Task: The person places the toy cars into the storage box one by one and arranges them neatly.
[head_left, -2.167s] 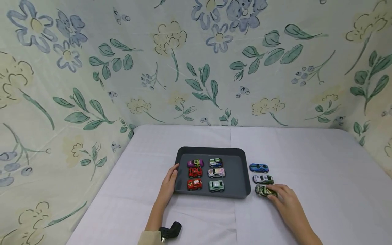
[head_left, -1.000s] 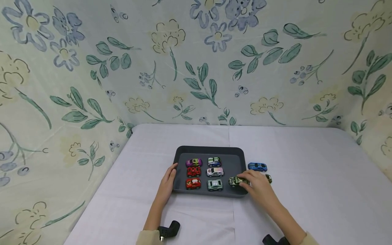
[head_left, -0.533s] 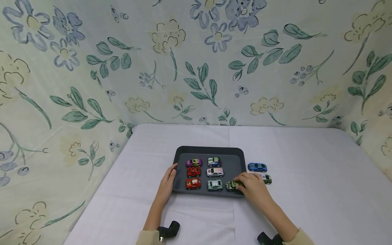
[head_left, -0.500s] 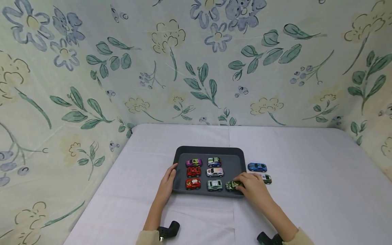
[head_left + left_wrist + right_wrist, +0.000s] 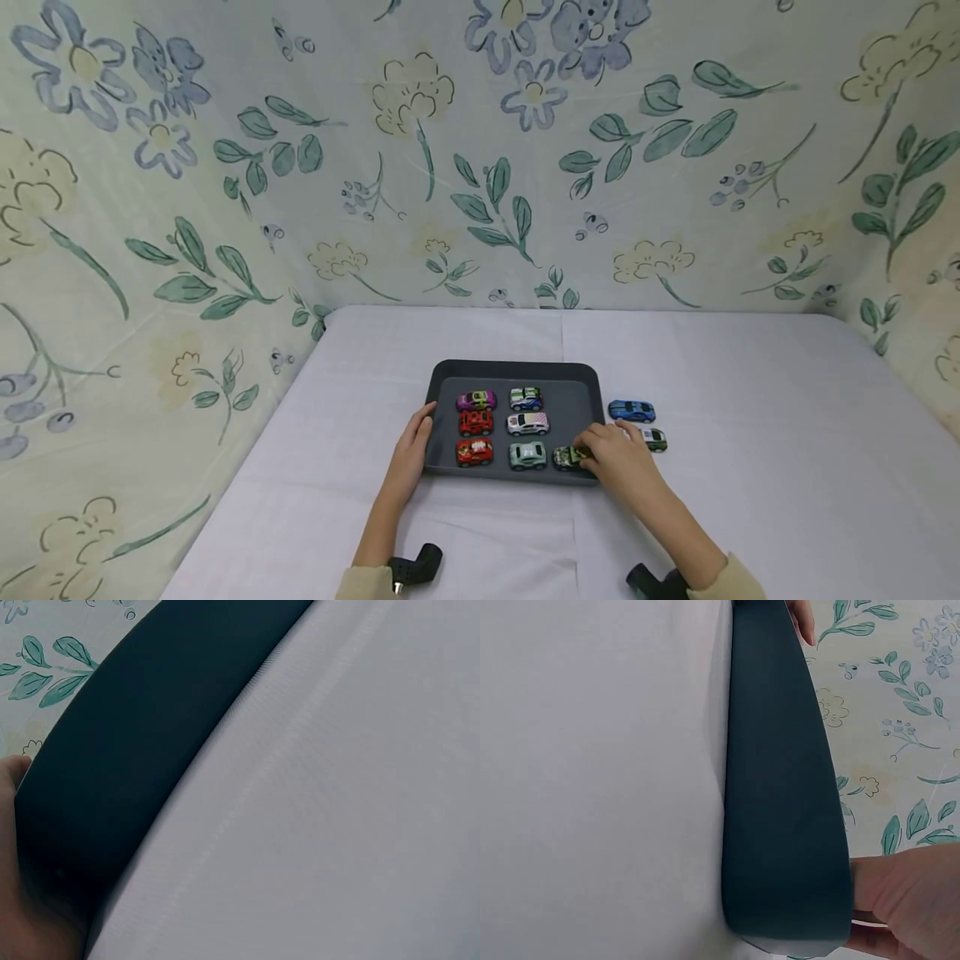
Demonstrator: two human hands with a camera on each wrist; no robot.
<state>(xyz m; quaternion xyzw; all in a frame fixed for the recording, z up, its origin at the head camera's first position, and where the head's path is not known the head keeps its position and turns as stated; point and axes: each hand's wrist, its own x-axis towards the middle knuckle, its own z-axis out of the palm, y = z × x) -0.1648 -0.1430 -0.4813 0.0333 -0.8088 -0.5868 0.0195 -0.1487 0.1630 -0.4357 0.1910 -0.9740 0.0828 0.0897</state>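
The camouflage toy car [image 5: 567,457] is held by the fingers of the right hand [image 5: 618,462] and is positioned inside the dark grey tray [image 5: 514,372], at the near right corner, just beside the pale green car [image 5: 528,454]. The left rim of the tray is gripped by the left hand [image 5: 413,448], thumb on top. Six cars are arranged in two columns within the tray. A blue car [image 5: 632,410] and a white-and-green car [image 5: 654,439] are located on the white tablecloth [image 5: 750,417], right of the tray.
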